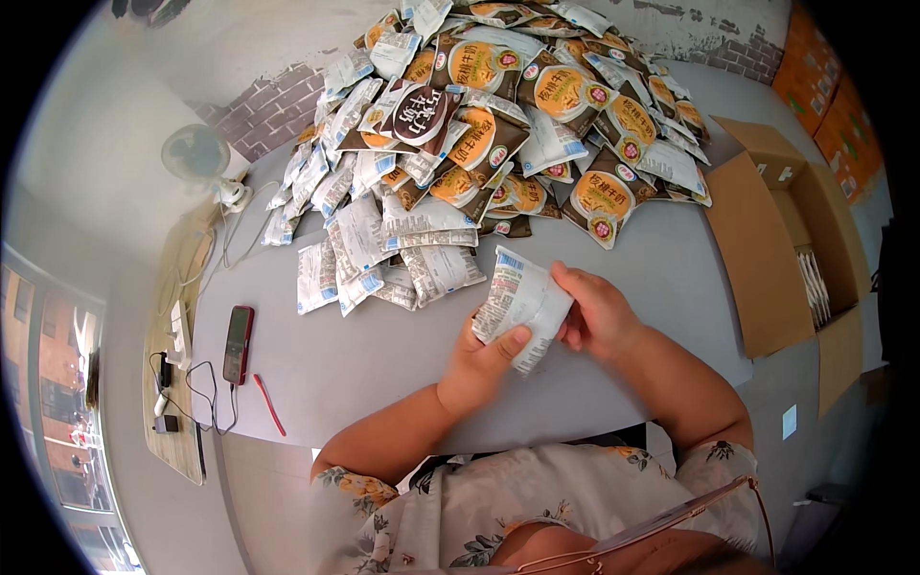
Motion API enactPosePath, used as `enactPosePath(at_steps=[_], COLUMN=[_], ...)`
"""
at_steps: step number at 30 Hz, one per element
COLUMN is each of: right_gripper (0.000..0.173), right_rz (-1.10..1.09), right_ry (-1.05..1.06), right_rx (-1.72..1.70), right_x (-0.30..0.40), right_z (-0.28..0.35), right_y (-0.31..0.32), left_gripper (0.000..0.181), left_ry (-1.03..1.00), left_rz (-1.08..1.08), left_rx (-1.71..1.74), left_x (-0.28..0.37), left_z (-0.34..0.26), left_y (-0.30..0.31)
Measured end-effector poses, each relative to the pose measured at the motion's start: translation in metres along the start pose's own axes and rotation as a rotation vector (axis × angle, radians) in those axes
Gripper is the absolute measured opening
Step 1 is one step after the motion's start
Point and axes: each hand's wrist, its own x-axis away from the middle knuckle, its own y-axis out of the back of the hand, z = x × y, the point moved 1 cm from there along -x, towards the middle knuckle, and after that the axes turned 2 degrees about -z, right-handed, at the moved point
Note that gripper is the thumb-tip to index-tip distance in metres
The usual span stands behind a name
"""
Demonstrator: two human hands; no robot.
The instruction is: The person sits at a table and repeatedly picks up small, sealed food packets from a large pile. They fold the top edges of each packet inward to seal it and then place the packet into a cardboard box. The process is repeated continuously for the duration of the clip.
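Observation:
My left hand [490, 356] grips the lower left part of a white printed milk pouch [523, 305], its thumb across the printed face. At the pouch's right edge, my right hand [593, 309] pinches it between thumb and fingers. Beyond both hands rises a large heap of pouches, many with a brown and orange front [602, 195], others with the white printed back up. One dark brown and white pouch [411, 115] lies on the heap's left side. Several white-backed pouches [442, 273] lie at its near edge, just left of the held one.
An open cardboard box [755, 273] at the right holds several upright pouches [812, 287]. On the grey table [345, 388] at the left lie a phone [238, 345] with a cable and a red strip [269, 405]. Farther left are a small fan [195, 154] and a power strip [179, 334].

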Motion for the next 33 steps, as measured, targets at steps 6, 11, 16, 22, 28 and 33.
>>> enactPosePath(at_steps=[6, 11, 16, 22, 28, 33], right_gripper=[0.038, 0.047, 0.043, 0.034, 0.029, 0.028], right_rz=[0.256, 0.264, 0.136, 0.013, 0.041, 0.087], right_ry=[0.152, 0.112, 0.221, 0.419, 0.489, 0.271], right_rx=[0.158, 0.497, 0.366, 0.403, 0.364, 0.248], right_x=[-0.006, 0.003, -0.008, -0.004, 0.002, 0.002], right_z=[0.005, 0.006, -0.009, -0.014, -0.015, -0.007], right_y=[0.025, 0.008, 0.008, 0.002, -0.003, -0.001], left_gripper=[0.041, 0.043, 0.045, 0.05, 0.051, 0.046], left_ry=[0.173, 0.237, 0.24, 0.2, 0.373, 0.271], left_rz=[0.2, 0.101, -0.082, -0.077, -0.102, -0.062], left_rx=[0.049, -0.035, -0.1, -0.096, -0.046, -0.035], left_x=[0.001, 0.0, -0.013, -0.019, -0.014, -0.013], left_z=[-0.015, -0.01, -0.01, -0.006, -0.01, -0.006], left_y=[0.03, 0.028, 0.023, 0.031, 0.029, 0.03])
